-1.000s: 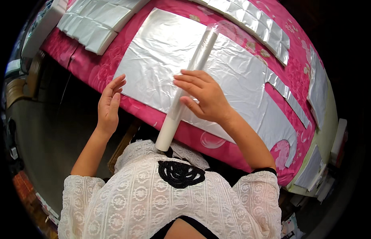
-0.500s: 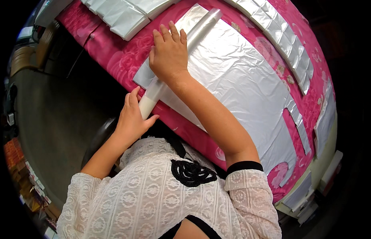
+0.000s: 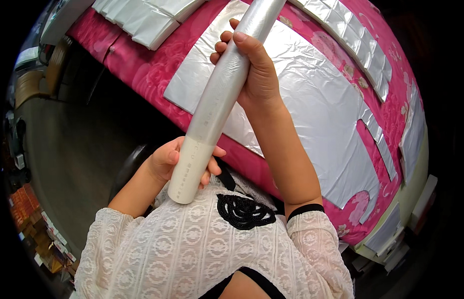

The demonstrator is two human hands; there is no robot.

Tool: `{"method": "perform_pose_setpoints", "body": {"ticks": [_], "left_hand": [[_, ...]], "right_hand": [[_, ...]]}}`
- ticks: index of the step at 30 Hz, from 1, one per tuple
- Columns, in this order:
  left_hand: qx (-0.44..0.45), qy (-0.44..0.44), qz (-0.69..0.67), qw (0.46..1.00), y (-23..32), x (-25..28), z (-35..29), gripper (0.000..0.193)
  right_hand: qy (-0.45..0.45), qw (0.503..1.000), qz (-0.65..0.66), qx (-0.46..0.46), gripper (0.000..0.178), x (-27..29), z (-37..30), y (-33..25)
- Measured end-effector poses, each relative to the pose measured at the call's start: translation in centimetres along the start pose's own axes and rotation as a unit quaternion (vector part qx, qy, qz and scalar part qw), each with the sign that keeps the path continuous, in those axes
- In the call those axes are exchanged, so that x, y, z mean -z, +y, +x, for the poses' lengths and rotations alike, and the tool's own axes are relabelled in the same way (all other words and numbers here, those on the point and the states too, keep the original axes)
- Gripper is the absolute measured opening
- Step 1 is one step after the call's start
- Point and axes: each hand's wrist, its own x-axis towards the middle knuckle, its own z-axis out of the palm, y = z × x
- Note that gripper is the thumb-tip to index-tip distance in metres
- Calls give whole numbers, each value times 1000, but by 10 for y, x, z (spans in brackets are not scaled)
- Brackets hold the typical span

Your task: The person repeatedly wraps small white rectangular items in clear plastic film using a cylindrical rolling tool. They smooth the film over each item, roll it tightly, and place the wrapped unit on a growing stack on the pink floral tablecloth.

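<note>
holding the pale roll [image 3: 214, 109] aslant across the counter's [image 3: 147, 70] near edge, above the silvery sheet [image 3: 301, 109], seems the step in hand: right hand [image 3: 259, 74] wrapped round its upper part, left hand [image 3: 166, 157] loosely cradling the lower end; shifting it calls for support from both.

Lighting: bright, soft across the tablecloth [image 3: 149, 82], 10 to 4 o'clock. Glare: whitish patches on the plastic sheet [image 3: 301, 107], 1 o'clock; pale sheen along the roll [image 3: 217, 107], strongest toward 12. Shadow: deep, 10; floor [image 3: 60, 144] dim, 9. Distortion: tablecloth edge bows, 4; black rim. Focus: boxes [image 3: 47, 236] look soft, 8.
</note>
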Motion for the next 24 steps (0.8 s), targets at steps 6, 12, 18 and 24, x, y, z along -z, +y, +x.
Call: {"method": "perform_pose_setpoints", "body": {"ticks": [6,12,18,24], "left_hand": [[69,251,425,867,4,-31,38,47],[119,46,136,982,-13,-35,57,48],[52,75,311,946,-25,-37,75,47],[39,244,475,845,-34,-18,81,44]], "right_hand": [[121,974,-172,81,60,18,-28,-31],[96,991,-51,79,57,32,-62,-36],[192,972,-107,88,51,50,-79,-35],[230,950,-198,67,45,73,-82,-6]]}}
